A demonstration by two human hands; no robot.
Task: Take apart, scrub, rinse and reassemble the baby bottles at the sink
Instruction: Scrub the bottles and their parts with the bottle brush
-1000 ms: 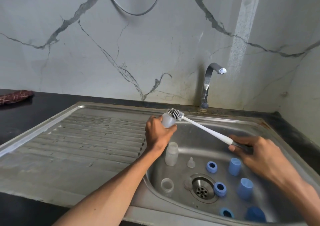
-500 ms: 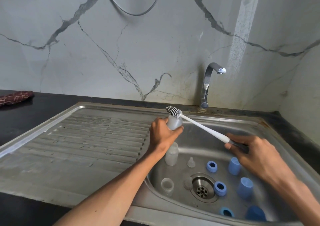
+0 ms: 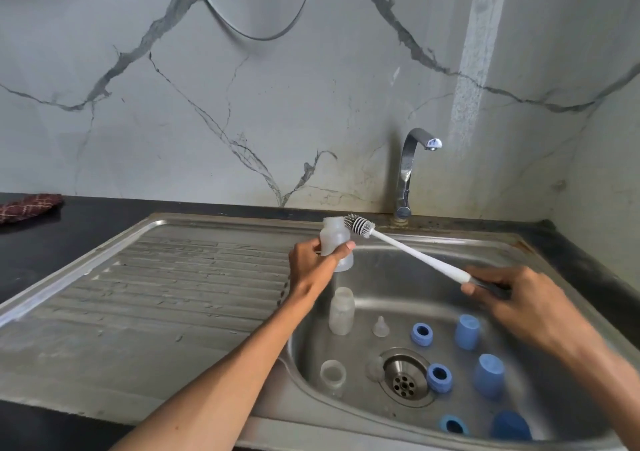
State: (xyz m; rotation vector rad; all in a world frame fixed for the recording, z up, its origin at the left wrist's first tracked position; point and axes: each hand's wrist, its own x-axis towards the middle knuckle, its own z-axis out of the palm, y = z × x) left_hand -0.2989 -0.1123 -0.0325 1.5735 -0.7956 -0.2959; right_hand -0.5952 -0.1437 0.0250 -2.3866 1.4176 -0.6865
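My left hand grips a clear baby bottle above the sink's left rim, neck up. My right hand holds the dark handle of a white bottle brush; its black-and-white bristle head lies just right of the bottle's mouth, outside it. In the basin a second clear bottle stands upright and a third stands near the front. A clear teat sits beside several blue rings and blue caps.
The steel sink basin has a drain in the middle and a ribbed drainboard to the left. A chrome tap stands behind, no water running. A red cloth lies on the black counter at far left.
My left hand has lifted and tilted the bottle more upright, so more of it shows. The brush head now sits beside the bottle's mouth, and my right hand moved slightly left.
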